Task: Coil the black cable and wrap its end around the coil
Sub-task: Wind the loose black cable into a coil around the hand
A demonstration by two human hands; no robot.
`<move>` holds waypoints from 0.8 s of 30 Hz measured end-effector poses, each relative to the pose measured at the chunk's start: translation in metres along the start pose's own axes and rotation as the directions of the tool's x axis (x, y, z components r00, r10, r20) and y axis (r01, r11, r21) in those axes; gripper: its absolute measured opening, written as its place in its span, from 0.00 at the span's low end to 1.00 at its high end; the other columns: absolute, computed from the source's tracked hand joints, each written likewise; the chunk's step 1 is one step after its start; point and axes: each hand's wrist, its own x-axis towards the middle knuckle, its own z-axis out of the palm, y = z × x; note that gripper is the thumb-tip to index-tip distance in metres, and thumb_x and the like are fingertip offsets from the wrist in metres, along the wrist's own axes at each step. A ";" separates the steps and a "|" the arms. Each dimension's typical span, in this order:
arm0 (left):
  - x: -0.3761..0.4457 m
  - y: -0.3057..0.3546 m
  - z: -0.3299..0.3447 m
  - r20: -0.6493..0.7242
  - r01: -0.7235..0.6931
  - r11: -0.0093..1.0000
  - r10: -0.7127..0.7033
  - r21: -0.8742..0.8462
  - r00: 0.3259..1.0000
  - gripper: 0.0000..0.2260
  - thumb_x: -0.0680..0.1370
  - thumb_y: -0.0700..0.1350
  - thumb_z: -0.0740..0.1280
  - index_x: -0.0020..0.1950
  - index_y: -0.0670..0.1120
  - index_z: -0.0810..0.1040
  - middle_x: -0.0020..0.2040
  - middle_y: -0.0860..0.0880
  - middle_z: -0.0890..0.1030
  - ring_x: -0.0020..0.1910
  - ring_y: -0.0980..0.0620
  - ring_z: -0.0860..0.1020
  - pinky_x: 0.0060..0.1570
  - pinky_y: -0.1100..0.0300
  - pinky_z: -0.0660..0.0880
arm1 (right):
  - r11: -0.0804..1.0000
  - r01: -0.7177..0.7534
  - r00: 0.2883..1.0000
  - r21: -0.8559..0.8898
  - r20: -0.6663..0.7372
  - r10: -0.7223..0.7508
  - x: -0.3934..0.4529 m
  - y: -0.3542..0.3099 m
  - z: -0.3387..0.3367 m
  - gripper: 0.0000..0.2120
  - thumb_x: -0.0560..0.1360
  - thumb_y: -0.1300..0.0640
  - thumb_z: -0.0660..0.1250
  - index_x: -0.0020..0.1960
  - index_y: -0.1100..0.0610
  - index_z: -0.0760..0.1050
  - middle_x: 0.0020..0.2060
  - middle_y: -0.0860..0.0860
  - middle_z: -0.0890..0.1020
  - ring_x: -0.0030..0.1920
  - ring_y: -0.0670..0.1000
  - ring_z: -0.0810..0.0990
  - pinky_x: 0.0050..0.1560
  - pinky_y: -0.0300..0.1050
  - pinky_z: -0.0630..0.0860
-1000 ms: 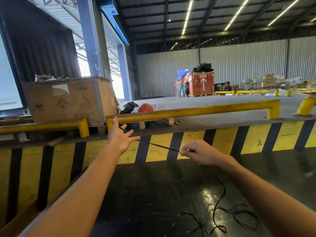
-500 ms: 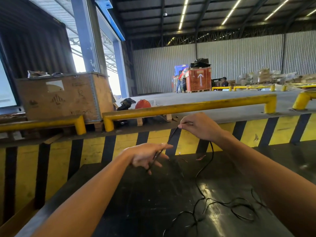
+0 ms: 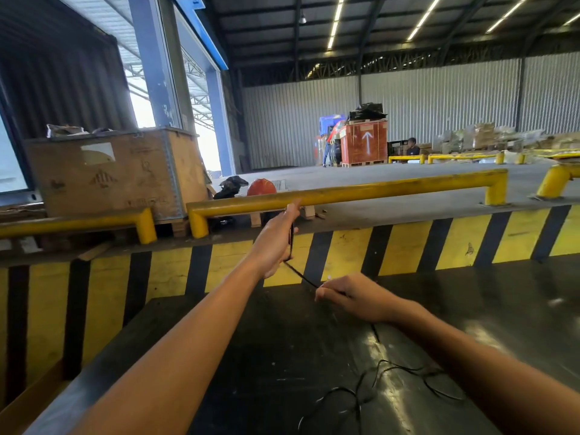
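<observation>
My left hand (image 3: pixel 274 243) is raised with fingers straight up, and loops of the thin black cable (image 3: pixel 303 276) run across its palm. From the heel of that hand the cable stretches down and right to my right hand (image 3: pixel 353 296), which pinches it between thumb and fingers just above the black table (image 3: pixel 219 372). Past my right wrist the cable drops to the tabletop, where its loose length lies in tangled loops near the front edge. How many turns sit around my left hand is hard to tell.
A yellow-and-black striped wall (image 3: pixel 401 246) stands behind the table, topped by yellow guard rails (image 3: pixel 345 191). A wooden crate (image 3: pixel 116 174) sits back left, an orange hard hat (image 3: pixel 262 187) beside it. A seated person (image 3: pixel 411 147) and a red crate (image 3: pixel 365 142) are far off.
My left hand rose from low and palm-down to upright. My right hand swung from up near the rail down to the table, laying cable across the left palm.
</observation>
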 end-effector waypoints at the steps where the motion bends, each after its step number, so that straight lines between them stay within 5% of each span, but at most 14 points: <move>1: 0.001 -0.005 -0.003 0.006 0.013 0.981 -0.015 0.192 1.000 0.25 0.78 0.64 0.52 0.74 0.58 0.59 0.77 0.50 0.60 0.74 0.46 0.59 0.68 0.37 0.59 | 0.998 0.021 1.000 -0.056 -0.010 -0.021 -0.002 0.005 -0.013 0.14 0.79 0.47 0.56 0.50 0.51 0.79 0.39 0.46 0.82 0.39 0.40 0.79 0.42 0.32 0.74; 4: -0.004 -0.023 -0.011 0.159 0.141 0.853 -0.251 0.502 0.955 0.25 0.79 0.62 0.50 0.74 0.56 0.61 0.74 0.47 0.65 0.71 0.44 0.64 0.65 0.46 0.65 | 0.985 -0.018 0.983 -0.173 -0.186 -0.015 -0.006 0.025 -0.057 0.14 0.77 0.49 0.60 0.47 0.56 0.80 0.39 0.51 0.84 0.39 0.44 0.80 0.42 0.40 0.77; 7: -0.015 -0.032 -0.001 0.441 0.297 0.792 -0.560 0.534 0.701 0.26 0.78 0.64 0.51 0.73 0.55 0.63 0.73 0.45 0.66 0.69 0.38 0.67 0.52 0.48 0.72 | 0.981 -0.079 0.924 -0.175 -0.381 0.006 -0.004 0.042 -0.084 0.10 0.75 0.50 0.65 0.45 0.55 0.81 0.34 0.46 0.82 0.35 0.43 0.79 0.36 0.44 0.77; 9: -0.020 -0.028 0.011 0.645 0.339 0.842 -0.539 0.419 0.542 0.23 0.79 0.63 0.49 0.74 0.61 0.58 0.76 0.47 0.60 0.71 0.36 0.64 0.53 0.40 0.72 | 0.983 -0.114 0.883 -0.145 -0.468 0.034 0.000 0.046 -0.086 0.08 0.75 0.52 0.66 0.46 0.54 0.81 0.32 0.39 0.78 0.33 0.40 0.77 0.33 0.37 0.71; 11: -0.020 -0.014 0.019 0.793 0.369 0.911 -0.361 0.187 0.490 0.21 0.79 0.62 0.50 0.73 0.64 0.60 0.74 0.50 0.65 0.69 0.40 0.69 0.55 0.37 0.73 | 0.982 -0.159 0.858 -0.098 -0.506 0.088 0.000 0.045 -0.074 0.09 0.77 0.52 0.63 0.45 0.55 0.80 0.31 0.41 0.77 0.32 0.40 0.75 0.33 0.36 0.67; 14: -0.013 0.010 0.025 0.813 0.409 0.884 -0.061 -0.225 0.579 0.23 0.79 0.60 0.52 0.74 0.60 0.59 0.72 0.48 0.68 0.67 0.41 0.72 0.57 0.34 0.72 | 0.989 -0.149 0.927 0.004 -0.348 0.141 -0.006 0.031 -0.032 0.11 0.79 0.56 0.58 0.46 0.54 0.79 0.37 0.46 0.81 0.34 0.38 0.78 0.35 0.32 0.72; 18: -0.004 0.028 0.023 0.487 0.269 0.803 0.031 -0.532 0.873 0.22 0.80 0.58 0.51 0.74 0.59 0.60 0.76 0.43 0.62 0.71 0.35 0.64 0.59 0.28 0.63 | 0.988 -0.131 0.986 0.085 -0.094 0.139 -0.016 -0.006 0.016 0.18 0.79 0.44 0.52 0.41 0.49 0.76 0.32 0.48 0.79 0.34 0.39 0.77 0.36 0.33 0.72; 21: 0.002 0.024 0.002 0.211 0.096 0.880 0.004 -0.465 0.978 0.23 0.80 0.59 0.52 0.75 0.59 0.59 0.76 0.44 0.62 0.72 0.35 0.62 0.58 0.29 0.65 | 0.999 -0.036 0.999 0.018 0.015 0.036 -0.024 -0.016 0.008 0.16 0.79 0.43 0.51 0.41 0.48 0.73 0.30 0.45 0.75 0.32 0.38 0.75 0.38 0.30 0.72; 24: -0.001 0.008 -0.016 0.145 0.128 0.961 -0.094 -0.244 0.985 0.28 0.77 0.61 0.57 0.76 0.58 0.56 0.77 0.44 0.59 0.73 0.36 0.59 0.63 0.28 0.59 | 0.997 -0.025 0.999 -0.079 -0.043 0.022 -0.026 -0.009 -0.036 0.16 0.79 0.46 0.53 0.38 0.49 0.72 0.31 0.47 0.75 0.33 0.41 0.75 0.38 0.35 0.71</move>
